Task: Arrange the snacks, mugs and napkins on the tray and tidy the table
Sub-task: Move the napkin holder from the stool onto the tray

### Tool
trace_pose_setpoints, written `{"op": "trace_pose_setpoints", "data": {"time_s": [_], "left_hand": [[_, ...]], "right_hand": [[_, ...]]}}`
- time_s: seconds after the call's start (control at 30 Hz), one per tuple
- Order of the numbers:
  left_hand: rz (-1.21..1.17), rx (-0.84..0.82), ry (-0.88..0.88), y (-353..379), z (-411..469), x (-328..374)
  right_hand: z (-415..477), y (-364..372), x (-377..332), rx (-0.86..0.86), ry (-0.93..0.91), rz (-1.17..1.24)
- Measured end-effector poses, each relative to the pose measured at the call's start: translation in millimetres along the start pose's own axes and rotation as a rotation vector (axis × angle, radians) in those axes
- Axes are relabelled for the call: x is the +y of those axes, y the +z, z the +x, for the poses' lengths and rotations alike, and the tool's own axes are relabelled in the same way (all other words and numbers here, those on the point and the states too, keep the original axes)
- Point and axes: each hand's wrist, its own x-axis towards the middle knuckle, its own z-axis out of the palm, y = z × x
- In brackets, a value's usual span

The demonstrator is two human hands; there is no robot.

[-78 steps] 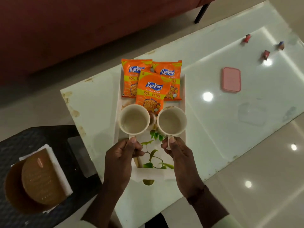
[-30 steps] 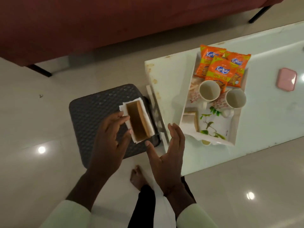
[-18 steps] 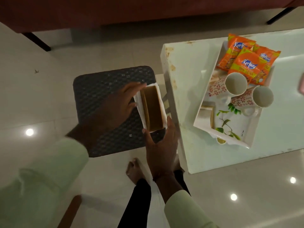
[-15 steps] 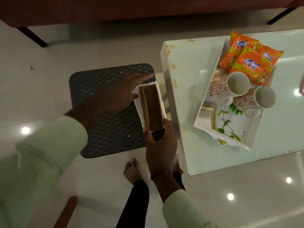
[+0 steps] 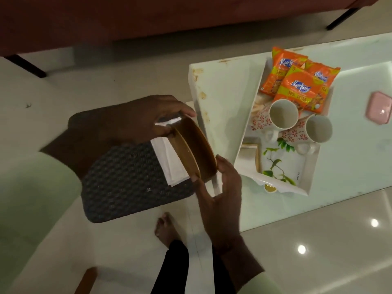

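A brown wooden napkin holder (image 5: 194,149) with white napkins (image 5: 167,160) in it is lifted off the dark woven stool (image 5: 127,187), tilted. My left hand (image 5: 135,122) grips its far end and my right hand (image 5: 220,187) holds its near end. On the white table (image 5: 220,98) stands a white tray (image 5: 309,183) with a leaf print. It carries three orange Kurkure packets (image 5: 297,85) at the far end and two white floral mugs (image 5: 283,115) (image 5: 318,129) side by side.
A pink box (image 5: 378,108) lies on the table right of the tray. A red sofa (image 5: 148,22) with black legs runs along the far side. My bare foot (image 5: 165,229) rests on the tiled floor beside the stool.
Both hands let go of the mugs on the tray and went left to the stool. They closed on the napkin holder and raised it, tilting it toward the table.
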Motion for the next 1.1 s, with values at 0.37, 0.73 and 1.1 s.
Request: {"op": "trace_pose_setpoints", "data": {"time_s": [0.37, 0.73, 1.1], "left_hand": [[-0.188, 0.056, 0.047, 127, 63, 80], [-0.173, 0.307, -0.098, 195, 121, 101], [-0.100, 0.398, -0.146, 229, 134, 110]], "right_hand": [[71, -157, 76, -0.173, 0.003, 0.139], [98, -193, 182, -0.259, -0.005, 0.009], [113, -179, 217, -0.249, 0.000, -0.208]]}}
